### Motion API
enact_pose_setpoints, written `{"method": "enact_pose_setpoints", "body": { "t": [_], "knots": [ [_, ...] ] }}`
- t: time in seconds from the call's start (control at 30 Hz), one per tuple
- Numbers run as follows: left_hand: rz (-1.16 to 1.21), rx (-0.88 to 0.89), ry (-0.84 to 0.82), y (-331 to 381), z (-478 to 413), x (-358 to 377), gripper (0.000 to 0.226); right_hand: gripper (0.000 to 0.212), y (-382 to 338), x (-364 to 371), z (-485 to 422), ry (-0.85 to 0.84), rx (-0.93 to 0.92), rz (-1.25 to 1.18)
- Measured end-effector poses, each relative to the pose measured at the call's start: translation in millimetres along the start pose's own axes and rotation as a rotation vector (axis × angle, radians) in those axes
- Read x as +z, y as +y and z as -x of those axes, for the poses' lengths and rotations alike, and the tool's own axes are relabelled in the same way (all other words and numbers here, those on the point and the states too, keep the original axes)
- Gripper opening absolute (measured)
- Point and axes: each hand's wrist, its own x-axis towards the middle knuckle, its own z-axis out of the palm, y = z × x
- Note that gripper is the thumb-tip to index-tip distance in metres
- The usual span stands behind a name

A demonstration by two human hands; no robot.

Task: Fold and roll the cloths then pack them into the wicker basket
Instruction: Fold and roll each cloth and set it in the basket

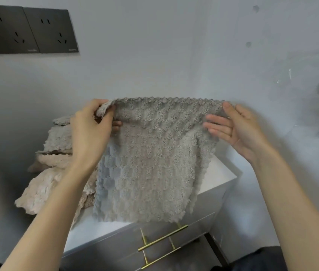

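While our left fingers (104, 106) are curling round the top left corner of the cloth (150, 157) and gripping it, our right fingers (215, 122) are lying almost straight behind the other corner, and the thumb is pressing the edge against them in a pinch. We are keeping the left hand (90, 132) and the right hand (236, 128) level and well apart, so the top edge is stretching taut between them. The cloth is hanging open in the air in front of the wall, and its lower hem is dangling just over the counter (221, 173). We are judging that we are holding it this way to square it up and find its edges before a first fold; this one is not yet folded or rolled.

Beyond the left hand, a pile (55, 153) of similar cloths is lying rumpled on the counter, and its lowest layers are spilling over the near left edge. They are probably waiting their turn.

Under the counter, drawers with brass handles (162, 238) are sitting closed, so their contents are hidden. The wicker basket is not showing anywhere in this view, and we cannot say what, if anything, is lying in it. High on the wall to the left, dark sockets (51, 30) are sitting side by side.
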Motion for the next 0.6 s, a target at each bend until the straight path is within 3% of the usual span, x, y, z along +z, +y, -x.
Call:
{"method": "enact_pose_setpoints", "body": {
  "t": [0.1, 0.23, 0.5, 0.6],
  "knots": [
    [-0.114, 0.030, 0.013, -9, 2, 2, 0.011, 0.016, 10, 7, 5, -0.023, -0.013, 0.064],
    [-0.081, 0.016, 0.039, -15, 4, 1, 0.012, 0.016, 18, 16, 9, 0.048, -0.115, 0.163],
    [-0.041, 0.015, -0.021, -19, 7, -2, 0.015, 0.021, 25, 25, 11, 0.196, -0.220, 0.123],
    [-0.068, 0.032, -0.046, -20, 11, -4, 0.017, 0.022, 33, 20, 9, 0.202, -0.131, 0.248]
  ]
}}
